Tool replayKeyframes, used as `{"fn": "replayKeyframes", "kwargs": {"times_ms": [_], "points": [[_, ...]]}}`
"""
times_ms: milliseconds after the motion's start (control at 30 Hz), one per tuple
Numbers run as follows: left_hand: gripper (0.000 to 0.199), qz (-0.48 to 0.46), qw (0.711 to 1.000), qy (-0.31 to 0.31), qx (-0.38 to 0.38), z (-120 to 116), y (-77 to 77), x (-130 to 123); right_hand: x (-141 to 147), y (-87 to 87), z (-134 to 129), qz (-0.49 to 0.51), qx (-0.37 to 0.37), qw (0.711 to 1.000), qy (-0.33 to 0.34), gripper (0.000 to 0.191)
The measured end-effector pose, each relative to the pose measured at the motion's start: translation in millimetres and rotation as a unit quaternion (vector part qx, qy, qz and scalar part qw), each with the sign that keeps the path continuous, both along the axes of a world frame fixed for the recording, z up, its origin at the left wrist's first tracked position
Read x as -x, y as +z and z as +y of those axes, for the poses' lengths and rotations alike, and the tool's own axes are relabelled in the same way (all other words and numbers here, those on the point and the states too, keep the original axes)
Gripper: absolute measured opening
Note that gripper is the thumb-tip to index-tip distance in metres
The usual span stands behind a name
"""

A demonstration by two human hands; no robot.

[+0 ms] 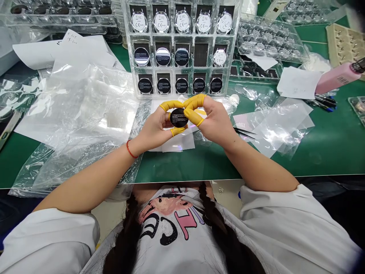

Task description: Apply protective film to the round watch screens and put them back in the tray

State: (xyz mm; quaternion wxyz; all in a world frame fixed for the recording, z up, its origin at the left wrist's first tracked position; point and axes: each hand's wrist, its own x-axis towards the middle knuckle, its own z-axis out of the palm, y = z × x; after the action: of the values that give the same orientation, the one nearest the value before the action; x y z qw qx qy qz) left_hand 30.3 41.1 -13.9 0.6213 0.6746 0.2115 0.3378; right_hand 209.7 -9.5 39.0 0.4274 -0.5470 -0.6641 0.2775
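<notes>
A round black watch face (178,118) with white printed text is held upright above the table, just in front of a clear tray (184,68). My left hand (158,123), with yellow finger cots, grips its rim from the left, one finger above and the thumb below. My right hand (208,116), also in yellow finger cots, pinches at its upper right edge. Watch parts fill most of the tray's compartments; some show silver backs with printing, others dark faces with text. One compartment (201,54) in the middle row shows only its dark lining.
Plastic bags (85,102) and papers cover the left side of the green table (222,163). Black tweezers (245,132) lie right of my right hand. Farther right are clear film sheets (281,125), a pink bottle (336,78), pens (325,102) and more trays (269,40).
</notes>
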Motion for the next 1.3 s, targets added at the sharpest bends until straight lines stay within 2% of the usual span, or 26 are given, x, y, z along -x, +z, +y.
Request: {"fn": "replayKeyframes", "kwargs": {"times_ms": [133,300,367,433,567,633,733,833,900,1000,1133,1300], "points": [[0.062,0.005,0.999,0.018,0.026,0,2.4,-1,-31,1.5,10,-0.079,-0.007,0.997,0.002,0.026],[0.063,0.003,0.999,0.012,0.037,1,3.3,-1,-70,-31.4,31,-0.25,0.073,0.965,-0.005,0.034],[0.062,0.001,0.999,0.012,0.042,0,3.2,-1,-72,-43.2,35,-0.305,0.106,0.946,-0.017,0.033],[0.061,0.002,0.999,0.012,0.048,0,3.2,-1,-70,-48.1,37,-0.338,0.123,0.933,-0.036,0.032],[0.061,0.005,0.998,0.004,0.057,-1,5.2,-1,-67,-39.8,33,-0.335,0.137,0.932,-0.041,0.038],[0.061,0.007,0.997,0.009,0.071,-3,7.5,-1,-65,-28.8,29,-0.31,0.118,0.942,-0.053,0.034],[0.061,0.016,0.995,0.022,0.097,-5,10.9,-2,-52,-7.7,17,-0.228,0.026,0.968,-0.102,0.019],[0.062,0.013,0.994,0.027,0.101,-7,12.3,-2,-26,5.4,2,-0.158,-0.069,0.981,-0.086,0.024],[0.061,0.01,0.995,0.029,0.094,-7,12.4,-2,-8,3.0,-7,-0.16,-0.109,0.98,-0.045,0.026],[0.061,0.02,0.996,0.032,0.076,-6,11.8,-2,8,-12.9,-13,-0.216,-0.151,0.964,-0.011,0.023],[0.06,0.025,0.997,0.024,0.073,-5,7.0,-2,8,-31.1,-6,-0.268,-0.171,0.947,-0.043,0.021],[0.06,0.015,0.995,0.013,0.099,-4,-2.2,-3,-4,-33.7,8,-0.271,-0.151,0.949,-0.056,0.019]]}}
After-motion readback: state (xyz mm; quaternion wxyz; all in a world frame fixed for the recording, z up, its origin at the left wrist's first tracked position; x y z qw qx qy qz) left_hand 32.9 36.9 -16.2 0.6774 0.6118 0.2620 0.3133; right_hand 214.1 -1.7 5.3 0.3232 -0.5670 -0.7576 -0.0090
